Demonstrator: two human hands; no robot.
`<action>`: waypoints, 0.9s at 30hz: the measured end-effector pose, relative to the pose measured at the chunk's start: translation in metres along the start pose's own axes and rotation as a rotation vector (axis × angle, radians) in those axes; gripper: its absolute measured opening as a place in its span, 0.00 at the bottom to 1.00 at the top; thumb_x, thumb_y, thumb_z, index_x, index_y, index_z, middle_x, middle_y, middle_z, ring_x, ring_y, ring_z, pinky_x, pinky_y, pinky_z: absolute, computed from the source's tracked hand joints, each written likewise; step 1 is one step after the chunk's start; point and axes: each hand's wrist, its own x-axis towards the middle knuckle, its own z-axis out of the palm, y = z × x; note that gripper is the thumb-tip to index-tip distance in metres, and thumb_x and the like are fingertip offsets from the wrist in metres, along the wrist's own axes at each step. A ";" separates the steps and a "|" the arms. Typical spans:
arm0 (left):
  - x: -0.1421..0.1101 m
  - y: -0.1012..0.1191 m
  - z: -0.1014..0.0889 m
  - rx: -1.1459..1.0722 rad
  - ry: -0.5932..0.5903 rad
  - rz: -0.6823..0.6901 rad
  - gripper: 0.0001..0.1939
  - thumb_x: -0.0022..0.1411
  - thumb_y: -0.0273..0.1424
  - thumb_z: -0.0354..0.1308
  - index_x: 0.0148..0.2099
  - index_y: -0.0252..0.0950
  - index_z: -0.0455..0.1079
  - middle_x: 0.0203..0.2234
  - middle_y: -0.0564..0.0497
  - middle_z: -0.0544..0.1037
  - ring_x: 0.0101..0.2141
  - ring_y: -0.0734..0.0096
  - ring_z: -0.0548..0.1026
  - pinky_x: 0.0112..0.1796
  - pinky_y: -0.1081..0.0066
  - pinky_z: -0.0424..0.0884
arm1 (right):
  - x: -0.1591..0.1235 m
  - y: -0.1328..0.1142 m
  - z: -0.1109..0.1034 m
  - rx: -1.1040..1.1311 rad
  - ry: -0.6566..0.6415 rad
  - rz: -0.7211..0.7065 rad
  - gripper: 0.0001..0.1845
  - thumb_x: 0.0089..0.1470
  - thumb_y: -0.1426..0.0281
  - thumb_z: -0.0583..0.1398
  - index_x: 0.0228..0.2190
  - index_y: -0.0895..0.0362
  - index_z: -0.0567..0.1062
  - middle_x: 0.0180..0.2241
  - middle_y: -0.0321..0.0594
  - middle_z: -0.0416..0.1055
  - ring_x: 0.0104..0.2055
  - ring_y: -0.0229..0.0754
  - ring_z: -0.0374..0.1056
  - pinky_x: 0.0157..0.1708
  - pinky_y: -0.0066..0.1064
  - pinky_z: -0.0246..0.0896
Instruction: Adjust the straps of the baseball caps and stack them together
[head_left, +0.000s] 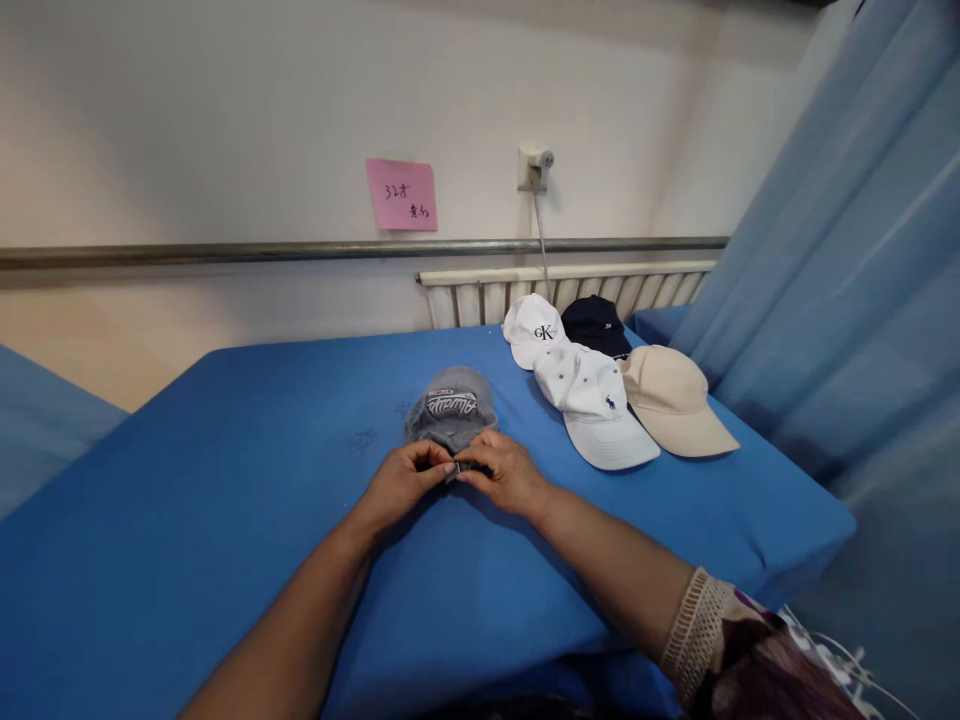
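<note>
Here, the person's left hand [407, 482] and right hand [516, 474] meet at the near edge of a gray baseball cap [452, 402] lettered "Always", which lies on the blue cover [247, 470]. Thumb and fingers of each are pinched together on that edge; the small piece between them is indistinct. Rightward, well apart, sit a white CK cap [525, 318], navy cap [589, 320], white polo-emblem cap [574, 385] and beige cap [664, 385].

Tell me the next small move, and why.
Perhaps tug gently with the right hand while the left hand steadies the gray cap, because the fingertips of both hands meet around a small shiny piece at its near edge.
</note>
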 end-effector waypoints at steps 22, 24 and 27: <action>-0.004 -0.004 -0.001 -0.139 0.010 0.064 0.13 0.50 0.36 0.68 0.39 0.38 0.77 0.36 0.47 0.79 0.36 0.66 0.74 0.40 0.66 0.71 | 0.001 0.006 0.000 0.150 0.170 0.074 0.10 0.54 0.68 0.65 0.40 0.54 0.77 0.35 0.39 0.71 0.34 0.38 0.69 0.36 0.32 0.68; -0.003 -0.005 0.000 -0.112 0.039 0.073 0.13 0.50 0.36 0.68 0.39 0.38 0.76 0.35 0.48 0.79 0.36 0.66 0.74 0.40 0.65 0.71 | 0.002 0.005 0.000 0.162 0.175 0.075 0.09 0.54 0.69 0.65 0.39 0.55 0.77 0.35 0.39 0.71 0.35 0.39 0.69 0.37 0.31 0.68; -0.002 -0.008 0.003 -0.082 0.107 0.095 0.13 0.49 0.36 0.68 0.38 0.38 0.76 0.34 0.49 0.79 0.36 0.65 0.74 0.41 0.64 0.72 | 0.002 0.004 -0.001 0.150 0.166 0.071 0.09 0.54 0.69 0.65 0.39 0.55 0.77 0.35 0.39 0.71 0.36 0.39 0.69 0.38 0.32 0.68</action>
